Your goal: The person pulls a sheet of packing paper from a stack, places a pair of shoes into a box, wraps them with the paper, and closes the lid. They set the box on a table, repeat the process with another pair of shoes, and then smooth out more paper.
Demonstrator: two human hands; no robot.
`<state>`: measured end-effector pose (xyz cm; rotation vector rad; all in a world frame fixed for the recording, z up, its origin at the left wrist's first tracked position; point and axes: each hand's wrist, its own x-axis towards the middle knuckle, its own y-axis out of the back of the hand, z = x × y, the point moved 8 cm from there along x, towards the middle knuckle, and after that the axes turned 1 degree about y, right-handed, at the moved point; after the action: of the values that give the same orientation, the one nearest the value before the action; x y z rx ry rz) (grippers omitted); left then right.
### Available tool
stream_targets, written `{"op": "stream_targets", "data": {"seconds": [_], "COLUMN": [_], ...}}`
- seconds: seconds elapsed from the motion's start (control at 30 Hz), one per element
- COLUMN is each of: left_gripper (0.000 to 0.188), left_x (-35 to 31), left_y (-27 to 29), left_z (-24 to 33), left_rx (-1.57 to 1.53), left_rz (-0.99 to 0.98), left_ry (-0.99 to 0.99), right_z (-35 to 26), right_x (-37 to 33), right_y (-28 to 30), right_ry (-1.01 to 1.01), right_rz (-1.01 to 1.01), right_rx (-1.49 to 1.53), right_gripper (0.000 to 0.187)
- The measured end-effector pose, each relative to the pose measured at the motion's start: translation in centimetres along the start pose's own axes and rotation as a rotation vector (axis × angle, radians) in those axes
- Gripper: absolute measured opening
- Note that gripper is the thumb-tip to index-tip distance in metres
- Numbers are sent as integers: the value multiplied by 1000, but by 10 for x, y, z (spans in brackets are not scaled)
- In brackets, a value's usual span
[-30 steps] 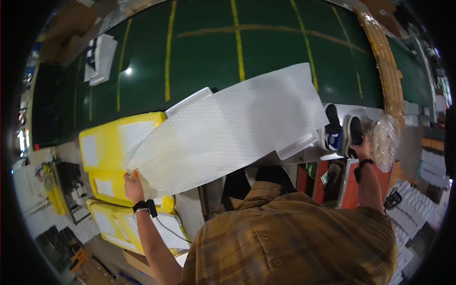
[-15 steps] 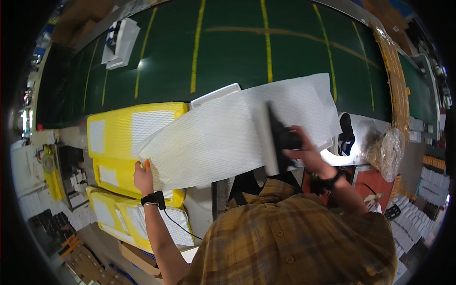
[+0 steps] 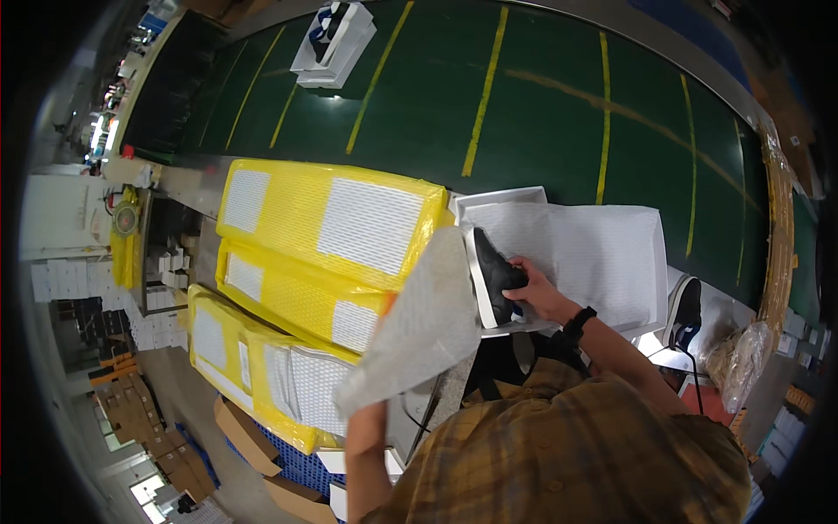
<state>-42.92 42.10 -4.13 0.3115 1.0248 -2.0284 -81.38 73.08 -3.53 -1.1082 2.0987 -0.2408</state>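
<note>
Holding black shoe [image 3: 491,271], paper [image 3: 602,262] over white box [image 3: 499,199]

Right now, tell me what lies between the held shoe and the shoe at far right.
In the head view, the right hand and the spread white sheet lie between the held shoe and the far-right shoe.

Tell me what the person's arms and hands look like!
The right hand wears no glove. A black band wraps its wrist. The brown plaid sleeve leaves that forearm bare. The left forearm is bare too, but the whitish sheet hides its wrist.
</note>
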Motion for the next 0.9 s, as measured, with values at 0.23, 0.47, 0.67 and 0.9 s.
{"op": "stream_targets", "data": {"seconds": [0.23,0.47,0.67,0.9], "left_gripper": [71,86,80,81], "left_x": [31,-12,70,70], "left_y": [-258,-470,-414,-428], "left_z": [-86,-157,-248,-257], "left_rx": [543,1667,2274,2076], "left_rz": [-30,-649,-582,-530], "left_ry": [-248,-828,-686,-420], "right_z": [-52,-130,-146,-27], "right_x": [-49,-44,-101,-389], "right_y": [14,95,119,280], "right_ry": [102,534,658,340], "right_rz": [140,598,614,1606], "right_rx": [-980,-1616,-1369,-1232], "right_gripper": [44,44,48,48]}}
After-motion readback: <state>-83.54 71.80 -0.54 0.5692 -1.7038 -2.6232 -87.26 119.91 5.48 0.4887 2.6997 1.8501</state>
